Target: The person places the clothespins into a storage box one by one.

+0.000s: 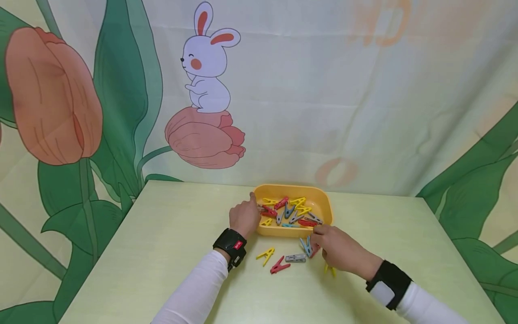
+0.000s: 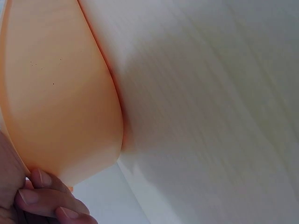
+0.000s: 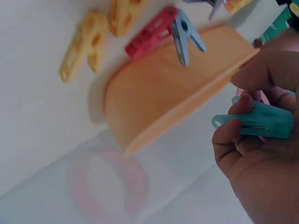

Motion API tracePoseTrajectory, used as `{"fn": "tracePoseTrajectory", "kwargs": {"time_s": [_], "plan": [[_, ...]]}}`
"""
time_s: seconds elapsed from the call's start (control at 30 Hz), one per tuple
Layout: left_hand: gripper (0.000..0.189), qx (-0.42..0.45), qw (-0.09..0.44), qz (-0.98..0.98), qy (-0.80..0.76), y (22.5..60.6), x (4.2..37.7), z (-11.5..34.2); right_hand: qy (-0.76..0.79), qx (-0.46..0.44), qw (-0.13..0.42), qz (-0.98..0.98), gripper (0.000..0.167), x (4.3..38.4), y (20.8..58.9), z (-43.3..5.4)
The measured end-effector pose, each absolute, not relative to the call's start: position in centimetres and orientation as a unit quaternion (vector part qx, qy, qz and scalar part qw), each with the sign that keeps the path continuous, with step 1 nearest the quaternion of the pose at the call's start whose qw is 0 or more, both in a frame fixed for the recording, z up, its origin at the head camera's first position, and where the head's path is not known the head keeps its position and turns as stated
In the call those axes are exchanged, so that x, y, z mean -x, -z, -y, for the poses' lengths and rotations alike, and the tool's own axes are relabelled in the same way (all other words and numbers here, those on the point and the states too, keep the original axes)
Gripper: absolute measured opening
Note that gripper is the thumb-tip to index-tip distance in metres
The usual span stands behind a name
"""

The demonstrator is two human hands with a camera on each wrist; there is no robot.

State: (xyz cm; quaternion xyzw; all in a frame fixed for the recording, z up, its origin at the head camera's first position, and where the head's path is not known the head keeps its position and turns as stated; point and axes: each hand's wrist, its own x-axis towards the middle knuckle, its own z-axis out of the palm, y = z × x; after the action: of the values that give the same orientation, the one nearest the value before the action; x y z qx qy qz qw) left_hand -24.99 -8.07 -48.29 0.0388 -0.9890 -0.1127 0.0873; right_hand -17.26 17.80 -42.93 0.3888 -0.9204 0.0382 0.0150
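Note:
A yellow plastic basin (image 1: 275, 231) holds several clothespins in yellow, red, blue and grey. My left hand (image 1: 244, 218) grips its left rim, fingers curled at the edge in the left wrist view. By the basin's front right corner, my right hand (image 1: 346, 253) holds a teal clothespin (image 3: 275, 122) between curled fingers. Something pink shows behind that clothespin, partly hidden by the fingers. On the table just left of the right hand lie a light blue clothespin (image 1: 306, 246) and a red clothespin (image 3: 152, 33), close together.
In front of the basin lie a yellow clothespin (image 1: 265, 256), a red clothespin (image 1: 279, 265) and a grey clothespin (image 1: 295, 258). Another yellow clothespin (image 1: 331, 270) is partly covered by the right hand. A printed cloth (image 1: 291, 112) hangs behind the table (image 1: 162, 252).

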Motion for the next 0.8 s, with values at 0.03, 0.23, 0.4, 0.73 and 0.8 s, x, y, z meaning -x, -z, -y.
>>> {"fn": "tracePoseTrajectory", "kwargs": {"time_s": [0.03,0.23,0.4,0.73,0.8], "plan": [[0.058,-0.039,0.088,0.989,0.112,48.3,25.0,8.1,-0.038,-0.389,0.022,0.92,0.029,17.4,42.5,-17.8],[0.057,-0.038,0.094,0.989,0.111,48.3,24.9,8.0,-0.041,-0.407,0.084,0.909,0.033,18.7,40.0,-18.0],[0.057,-0.038,0.09,0.989,0.112,48.1,24.8,7.9,-0.039,-0.404,0.096,0.909,0.033,20.7,38.5,-17.9],[0.057,-0.034,0.083,0.99,0.11,48.1,24.9,8.0,-0.047,-0.373,0.065,0.924,0.031,24.0,37.2,-16.4],[0.057,-0.034,0.085,0.99,0.11,48.1,24.9,8.0,-0.045,-0.376,0.07,0.923,0.03,24.4,37.1,-16.2]]}}
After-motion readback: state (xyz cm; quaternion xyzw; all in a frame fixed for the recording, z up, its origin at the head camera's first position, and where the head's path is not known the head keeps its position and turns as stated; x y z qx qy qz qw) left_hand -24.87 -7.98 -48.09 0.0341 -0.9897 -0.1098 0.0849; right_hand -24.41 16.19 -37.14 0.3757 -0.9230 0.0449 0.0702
